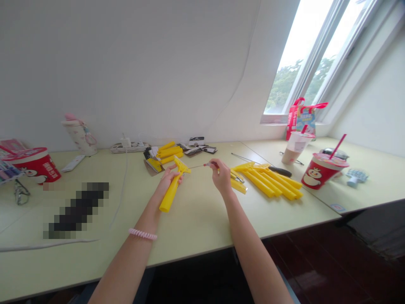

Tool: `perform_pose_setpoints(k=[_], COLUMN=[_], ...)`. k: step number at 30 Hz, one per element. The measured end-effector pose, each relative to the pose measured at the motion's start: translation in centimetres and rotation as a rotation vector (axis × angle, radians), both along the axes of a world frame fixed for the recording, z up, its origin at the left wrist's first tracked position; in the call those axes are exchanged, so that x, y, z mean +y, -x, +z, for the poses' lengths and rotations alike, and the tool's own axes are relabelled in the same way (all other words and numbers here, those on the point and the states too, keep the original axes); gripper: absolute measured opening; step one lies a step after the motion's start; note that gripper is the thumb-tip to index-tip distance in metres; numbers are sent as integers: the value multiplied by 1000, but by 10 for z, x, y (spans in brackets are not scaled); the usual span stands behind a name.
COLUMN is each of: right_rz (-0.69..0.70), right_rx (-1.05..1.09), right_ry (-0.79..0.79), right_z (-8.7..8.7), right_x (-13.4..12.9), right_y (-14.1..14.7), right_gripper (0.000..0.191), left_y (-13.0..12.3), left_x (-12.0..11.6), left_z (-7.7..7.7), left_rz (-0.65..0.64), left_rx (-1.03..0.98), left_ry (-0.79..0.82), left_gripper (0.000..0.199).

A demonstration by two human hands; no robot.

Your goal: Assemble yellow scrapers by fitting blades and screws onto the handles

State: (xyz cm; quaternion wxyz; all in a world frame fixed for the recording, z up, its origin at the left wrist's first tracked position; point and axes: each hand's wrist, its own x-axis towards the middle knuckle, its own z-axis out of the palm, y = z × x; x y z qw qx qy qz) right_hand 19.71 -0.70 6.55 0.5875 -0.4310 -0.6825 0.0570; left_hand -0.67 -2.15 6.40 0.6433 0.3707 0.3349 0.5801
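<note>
My left hand (165, 180) is closed around a yellow scraper (171, 195), its hollow handle end tilted toward me and its wide head pointing away. In my closed right hand (222, 175) is a small screwdriver (196, 166) with a thin metal shaft. The shaft points left, and its tip is at the scraper's head; whether it sits in a screw is too small to tell. Just right of that hand lie several yellow scraper handles (268, 181) side by side. Beyond my left hand is another group of yellow scrapers (171, 153), some with dark cards.
Black-and-white cards (198, 148) and a power strip (133, 147) lie along the wall. A black-handled tool (281, 171) lies behind the right pile. Drinks in a red cup (321, 173) and a clear cup (295, 147) stand right. A red bucket (39, 166) and bottle (80, 135) stand left.
</note>
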Motion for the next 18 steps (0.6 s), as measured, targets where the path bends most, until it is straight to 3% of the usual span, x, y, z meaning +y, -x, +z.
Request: perform_pose_setpoints(k=[18], right_rz=[37], right_rx=[22], right_ry=[30], right_z=[1], right_x=[-2], right_y=[-3], right_gripper=[22], left_y=[2], left_x=[-1], left_z=[0], left_rz=[-48], left_rx=[90], left_ry=[-38], left_gripper=[49])
